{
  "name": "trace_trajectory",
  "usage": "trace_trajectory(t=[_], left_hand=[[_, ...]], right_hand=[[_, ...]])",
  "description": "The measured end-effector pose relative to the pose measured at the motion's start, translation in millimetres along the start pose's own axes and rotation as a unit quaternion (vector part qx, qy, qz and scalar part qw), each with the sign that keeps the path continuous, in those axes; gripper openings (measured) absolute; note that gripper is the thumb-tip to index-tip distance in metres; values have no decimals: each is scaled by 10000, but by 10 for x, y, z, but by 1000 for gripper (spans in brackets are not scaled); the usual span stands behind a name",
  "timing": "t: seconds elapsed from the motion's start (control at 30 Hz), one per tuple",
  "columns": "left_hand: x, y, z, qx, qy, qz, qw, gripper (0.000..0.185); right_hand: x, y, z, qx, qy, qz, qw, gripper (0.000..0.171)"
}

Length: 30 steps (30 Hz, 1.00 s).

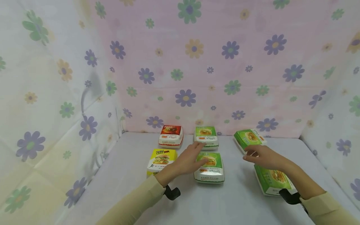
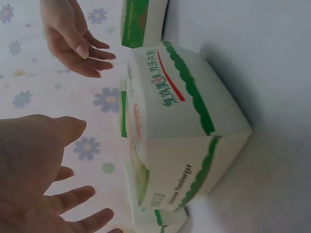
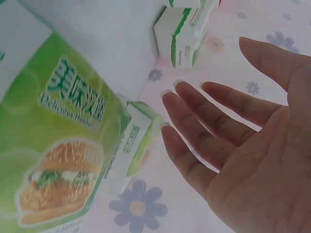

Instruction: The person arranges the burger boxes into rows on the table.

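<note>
Hovering left hand (image 1: 189, 160) hiding green box (image 1: 209, 168) partly, right hand (image 1: 262, 157) fingers spread, empty.

Centre green-and-white burger box (image 1: 209, 167): closed, flat on bench, burger picture up, left fingers stretched above its lid. Rear green box (image 1: 206, 136): closed, flat, just behind it. Right rear green box (image 1: 248, 139): tilted, beside right fingertips; contact unclear.

Side of the green-trimmed burger box (image 2: 194, 141): we read Chinese characters and a smaller Latin line, too blurred to spell out.
Lid of the green burger box (image 3: 53, 145): we see large white Chinese characters, unreadable to us.
</note>
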<state>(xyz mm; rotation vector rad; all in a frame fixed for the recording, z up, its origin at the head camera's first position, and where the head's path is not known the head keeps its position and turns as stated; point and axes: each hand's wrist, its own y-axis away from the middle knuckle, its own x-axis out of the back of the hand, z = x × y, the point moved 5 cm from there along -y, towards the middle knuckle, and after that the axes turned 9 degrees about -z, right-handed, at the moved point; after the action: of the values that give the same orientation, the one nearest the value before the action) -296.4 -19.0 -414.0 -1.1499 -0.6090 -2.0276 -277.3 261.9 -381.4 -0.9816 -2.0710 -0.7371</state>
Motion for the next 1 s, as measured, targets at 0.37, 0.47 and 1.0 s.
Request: trace_trajectory(t=[0.37,0.47,1.0], left_hand=[[12,-249,276,21,106,92,9999,68],[-3,-325,354,-6,228,146,9996,69],[-188,-832,732,514,1813,-114,9820,71]], right_hand=[[278,106,194,-74,436,318,9985,44],[351,83,256,-121,556,391,9976,44],[657,-22,766,-1186,472,367,9911,62]])
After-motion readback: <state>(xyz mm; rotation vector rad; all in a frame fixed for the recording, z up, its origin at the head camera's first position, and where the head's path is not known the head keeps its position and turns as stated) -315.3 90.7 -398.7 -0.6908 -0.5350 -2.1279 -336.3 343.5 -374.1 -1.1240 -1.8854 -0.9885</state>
